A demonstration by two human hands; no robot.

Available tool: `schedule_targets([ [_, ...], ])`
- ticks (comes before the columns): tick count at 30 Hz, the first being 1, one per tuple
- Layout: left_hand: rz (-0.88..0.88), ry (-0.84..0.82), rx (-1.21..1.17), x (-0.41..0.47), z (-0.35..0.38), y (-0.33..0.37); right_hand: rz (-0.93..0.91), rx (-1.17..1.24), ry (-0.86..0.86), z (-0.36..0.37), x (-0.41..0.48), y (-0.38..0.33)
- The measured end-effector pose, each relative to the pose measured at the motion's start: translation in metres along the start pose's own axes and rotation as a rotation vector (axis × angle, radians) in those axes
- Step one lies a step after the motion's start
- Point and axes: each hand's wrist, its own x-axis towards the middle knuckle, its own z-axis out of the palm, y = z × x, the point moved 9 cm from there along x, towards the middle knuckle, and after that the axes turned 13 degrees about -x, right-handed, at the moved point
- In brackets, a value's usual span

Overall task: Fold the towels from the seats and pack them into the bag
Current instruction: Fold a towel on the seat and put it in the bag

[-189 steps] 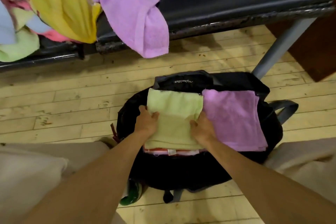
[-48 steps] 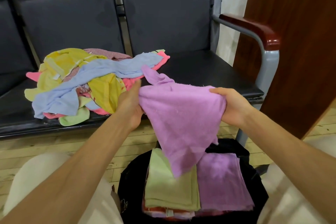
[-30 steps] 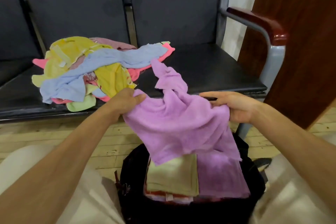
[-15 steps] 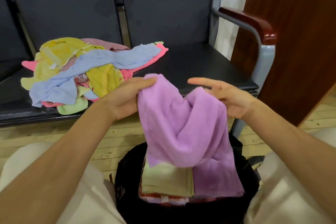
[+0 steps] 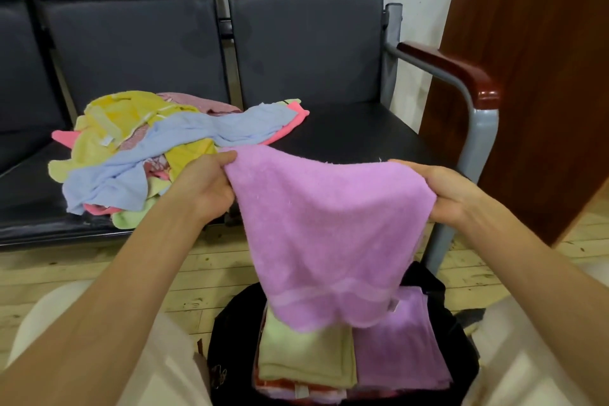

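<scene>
Towel (image 5: 326, 227), the purple one, is hanging spread in the air between my hands, above the open black bag (image 5: 230, 333) on the wood floor (image 5: 99, 270). I am pinching its upper left corner with my left hand (image 5: 206, 186), fingers curled round the edge, and my right hand (image 5: 446, 193) is gripping the upper right corner the same way. Its lower hem is drooping over the folded green towel (image 5: 306, 359) and folded purple towel (image 5: 402, 353) lying side by side in the bag. A loose pile (image 5: 141, 148) of yellow, blue, pink and green towels is sitting on the dark seat (image 5: 356, 135) behind my left hand.
</scene>
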Motion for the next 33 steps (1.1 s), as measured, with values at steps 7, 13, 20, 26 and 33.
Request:
schedule_targets([
  [7,0.119,0.056,0.001,0.011,-0.017,0.027,-0.217,0.083,0.328,-0.033,-0.014,-0.029],
  [13,0.145,-0.003,0.025,0.014,-0.012,0.028,-0.372,0.001,0.447,-0.036,-0.023,-0.039],
  [20,0.468,-0.053,0.693,-0.003,0.016,0.039,-0.319,-0.024,0.367,-0.026,-0.018,-0.032],
  [26,0.577,0.039,1.082,0.013,0.004,0.043,-0.330,-0.164,0.427,-0.034,-0.018,-0.034],
  [33,0.032,0.034,-0.102,0.016,-0.006,0.012,-0.019,0.051,-0.017,-0.004,-0.026,-0.017],
])
